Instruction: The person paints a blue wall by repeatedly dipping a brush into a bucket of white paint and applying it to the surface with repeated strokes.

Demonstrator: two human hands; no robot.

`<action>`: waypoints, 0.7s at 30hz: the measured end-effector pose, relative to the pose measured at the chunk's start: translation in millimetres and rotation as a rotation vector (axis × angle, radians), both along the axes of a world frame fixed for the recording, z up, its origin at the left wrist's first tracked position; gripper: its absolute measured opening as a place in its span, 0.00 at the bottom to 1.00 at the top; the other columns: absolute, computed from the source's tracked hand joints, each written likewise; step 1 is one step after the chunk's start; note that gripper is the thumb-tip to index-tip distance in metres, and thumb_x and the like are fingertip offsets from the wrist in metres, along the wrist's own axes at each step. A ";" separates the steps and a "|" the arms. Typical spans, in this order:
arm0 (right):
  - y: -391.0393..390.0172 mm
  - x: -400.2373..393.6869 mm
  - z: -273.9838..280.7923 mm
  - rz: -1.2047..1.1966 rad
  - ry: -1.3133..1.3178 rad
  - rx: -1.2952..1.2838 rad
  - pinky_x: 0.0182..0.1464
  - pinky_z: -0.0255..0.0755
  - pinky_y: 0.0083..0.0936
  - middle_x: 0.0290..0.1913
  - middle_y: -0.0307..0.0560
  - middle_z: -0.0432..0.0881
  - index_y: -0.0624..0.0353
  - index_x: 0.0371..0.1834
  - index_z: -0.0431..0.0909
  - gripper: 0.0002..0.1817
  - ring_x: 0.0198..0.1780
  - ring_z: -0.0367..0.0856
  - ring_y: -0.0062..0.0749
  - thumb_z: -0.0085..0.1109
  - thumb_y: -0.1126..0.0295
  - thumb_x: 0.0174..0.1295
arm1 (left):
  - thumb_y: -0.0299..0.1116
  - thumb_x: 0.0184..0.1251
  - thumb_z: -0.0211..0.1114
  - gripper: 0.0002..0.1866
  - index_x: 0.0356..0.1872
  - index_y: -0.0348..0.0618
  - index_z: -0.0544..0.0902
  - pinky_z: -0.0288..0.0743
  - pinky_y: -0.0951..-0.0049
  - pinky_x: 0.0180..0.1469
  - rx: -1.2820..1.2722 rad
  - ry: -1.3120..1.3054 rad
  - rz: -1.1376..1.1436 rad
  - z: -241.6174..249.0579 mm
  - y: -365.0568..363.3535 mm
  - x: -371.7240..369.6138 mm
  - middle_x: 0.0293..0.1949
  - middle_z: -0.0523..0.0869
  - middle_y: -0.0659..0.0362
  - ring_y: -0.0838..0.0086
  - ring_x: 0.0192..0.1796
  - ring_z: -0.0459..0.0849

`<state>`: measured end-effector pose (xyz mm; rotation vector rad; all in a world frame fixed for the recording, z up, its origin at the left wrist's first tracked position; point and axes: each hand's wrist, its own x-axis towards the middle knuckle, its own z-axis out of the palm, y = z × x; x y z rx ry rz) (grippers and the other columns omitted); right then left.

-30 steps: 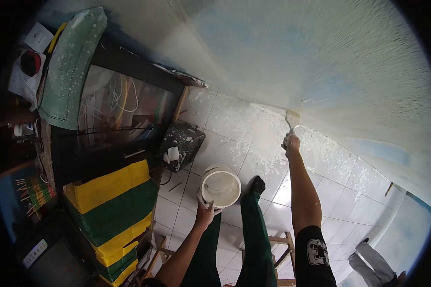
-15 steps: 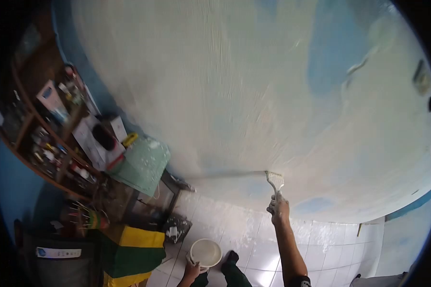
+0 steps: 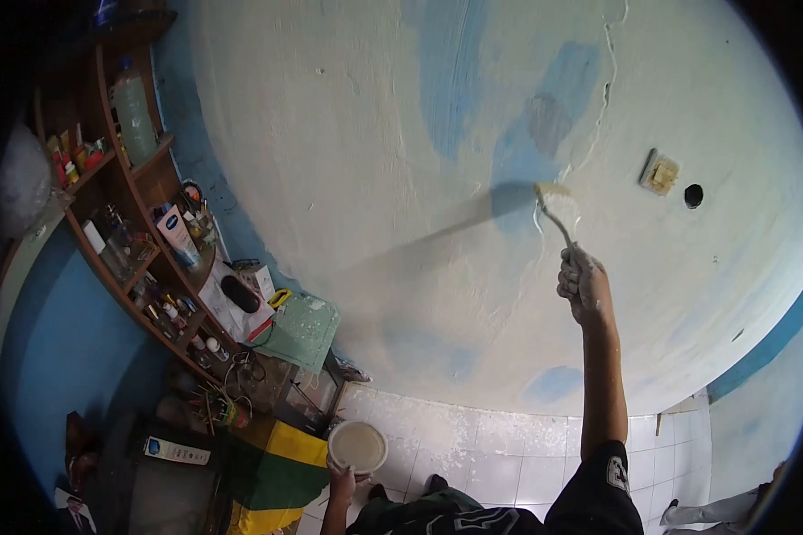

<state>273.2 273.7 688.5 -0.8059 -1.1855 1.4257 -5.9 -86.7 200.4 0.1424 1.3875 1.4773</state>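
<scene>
My right hand [image 3: 584,283], smeared with white, is wrapped round the handle of a wide paintbrush [image 3: 557,214]. Its pale bristles are at the wall [image 3: 348,223], beside a blue patch [image 3: 513,169] where the whitish coat is thin or absent. Ridges of thick white paint run up the wall near the brush. Low on the left, my left hand [image 3: 342,484] grips the rim of a round white bucket [image 3: 384,453]. Inside the bucket is a pale greyish-white liquid.
A wooden shelf [image 3: 116,201] full of bottles and tubes stands at left, with a green paint-spattered board [image 3: 305,332] beside it. A switch box [image 3: 658,172] and a dark hole [image 3: 693,196] interrupt the wall. Splashes mark the tiled floor [image 3: 517,468]. Another person's leg [image 3: 709,514] shows at lower right.
My right hand has raised the paintbrush from low on the wall to higher up and further right. The view has shifted, showing more of the shelf. My left hand still holds the bucket.
</scene>
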 end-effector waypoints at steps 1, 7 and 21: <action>-9.8 -0.7 14.5 -0.017 -0.009 0.044 0.15 0.45 0.13 0.14 0.27 0.56 0.61 0.30 0.69 0.14 0.13 0.51 0.11 0.41 0.61 0.66 | 0.18 0.63 0.40 0.38 0.64 0.61 0.29 0.83 0.60 0.32 -0.022 -0.048 0.009 2.7 0.4 -3.3 0.52 0.66 0.35 0.53 0.32 0.83; 31.7 -5.6 -8.9 -0.157 -0.006 0.107 0.14 0.46 0.13 0.14 0.27 0.58 0.56 0.28 0.70 0.13 0.13 0.53 0.11 0.45 0.59 0.64 | 0.17 0.62 0.41 0.37 0.64 0.60 0.32 0.83 0.61 0.29 0.017 0.071 0.059 55.5 8.4 1.5 0.53 0.64 0.34 0.52 0.30 0.83; 6.4 9.8 -292.4 -0.257 -0.250 -0.141 0.10 0.53 0.18 0.12 0.32 0.60 0.56 0.26 0.65 0.10 0.09 0.58 0.18 0.42 0.66 0.64 | 0.20 0.63 0.45 0.34 0.64 0.60 0.39 0.83 0.57 0.30 -0.070 0.145 0.081 70.0 10.6 4.3 0.58 0.60 0.40 0.48 0.35 0.82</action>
